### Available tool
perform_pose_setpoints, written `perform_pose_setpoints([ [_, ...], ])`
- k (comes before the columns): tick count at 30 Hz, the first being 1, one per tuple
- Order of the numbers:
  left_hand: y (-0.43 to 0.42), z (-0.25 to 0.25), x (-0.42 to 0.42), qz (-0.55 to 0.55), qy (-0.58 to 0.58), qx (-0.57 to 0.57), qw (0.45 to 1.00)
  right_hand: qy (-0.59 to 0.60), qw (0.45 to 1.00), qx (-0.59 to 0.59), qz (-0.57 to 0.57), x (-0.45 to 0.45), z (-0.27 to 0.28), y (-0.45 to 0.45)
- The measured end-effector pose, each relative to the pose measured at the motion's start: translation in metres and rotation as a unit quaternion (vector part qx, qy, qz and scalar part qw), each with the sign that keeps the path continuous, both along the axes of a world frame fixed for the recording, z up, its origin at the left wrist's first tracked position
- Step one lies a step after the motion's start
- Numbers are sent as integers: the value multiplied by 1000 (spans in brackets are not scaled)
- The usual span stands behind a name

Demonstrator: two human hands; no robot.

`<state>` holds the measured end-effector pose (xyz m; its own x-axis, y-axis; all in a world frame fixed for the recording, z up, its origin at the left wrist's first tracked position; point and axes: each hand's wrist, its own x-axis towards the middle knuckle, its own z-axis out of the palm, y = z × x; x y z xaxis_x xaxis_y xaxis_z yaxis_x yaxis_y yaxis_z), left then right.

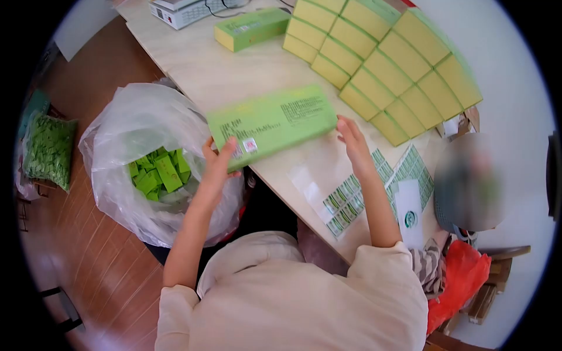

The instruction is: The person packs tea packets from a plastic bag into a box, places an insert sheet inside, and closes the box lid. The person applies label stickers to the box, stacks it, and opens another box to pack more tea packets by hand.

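A long light-green box (pixel 272 124) with dark printing and a small square label is tilted above the table's near edge, between my two hands. My left hand (pixel 220 159) grips its left end, thumb on the printed face near the label. At the opposite end, the fingers of my right hand (pixel 352 139) press against the box's edge. Sheets of green-and-white stickers (pixel 345 205) lie on the table beneath my right forearm. To the left of my left hand, a clear plastic bag (pixel 126 111) stands open with many small green packets (pixel 167 171) inside.
Stacked green-yellow boxes (pixel 386 70) fill the table's far right. Another green box (pixel 252 29) lies at the back beside a white device (pixel 181 13). A white card with a green logo (pixel 410 216) is near my right elbow. A bag of green packets (pixel 50 149) stands far left.
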<state>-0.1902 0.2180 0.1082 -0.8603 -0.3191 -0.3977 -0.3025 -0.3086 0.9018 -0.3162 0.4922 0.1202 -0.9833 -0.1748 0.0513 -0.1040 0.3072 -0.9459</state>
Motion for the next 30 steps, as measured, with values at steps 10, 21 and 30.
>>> perform_pose_setpoints([
  [10, 4, 1, -9, 21, 6, -2, 1000, 265, 888, 316, 204, 68, -6, 41],
  [21, 24, -38, 22, 176, 146, -196, 953, 228, 915, 332, 36, 104, -51, -13],
  [30, 73, -47, 61, -85, 288, -531, 793, 177, 963, 141, 143, 85, -27, -6],
])
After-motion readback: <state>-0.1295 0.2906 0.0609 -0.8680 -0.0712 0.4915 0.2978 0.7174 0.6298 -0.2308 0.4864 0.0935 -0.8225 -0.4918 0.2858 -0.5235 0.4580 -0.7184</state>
